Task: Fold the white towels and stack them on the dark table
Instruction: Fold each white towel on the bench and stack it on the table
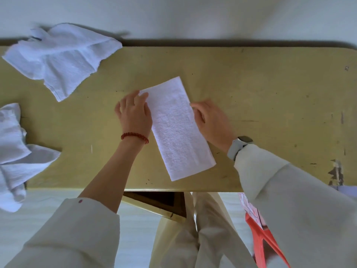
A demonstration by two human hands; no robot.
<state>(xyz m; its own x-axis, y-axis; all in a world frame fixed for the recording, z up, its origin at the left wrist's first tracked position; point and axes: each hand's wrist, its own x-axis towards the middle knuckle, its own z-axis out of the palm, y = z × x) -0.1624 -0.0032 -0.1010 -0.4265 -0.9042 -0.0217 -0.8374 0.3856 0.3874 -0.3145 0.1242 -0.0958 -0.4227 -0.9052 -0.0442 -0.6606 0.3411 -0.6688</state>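
The folded towel (176,130), a long white terry strip, lies slanted on the yellowish table (270,93) between both hands. The left hand (133,113) rests flat on its far left corner, fingers relaxed, a red bead bracelet (134,136) at the wrist. The right hand (209,122) touches the strip's right edge with loosely bent fingers, gripping nothing; a grey watch (239,147) sits at its cuff. Well left of the hands lie two crumpled towels (58,59), one (13,157) hanging over the table's end. A red stool (264,240) stands below the right sleeve.

Red plastic stool (264,238) on pale floor (48,202), lower right.
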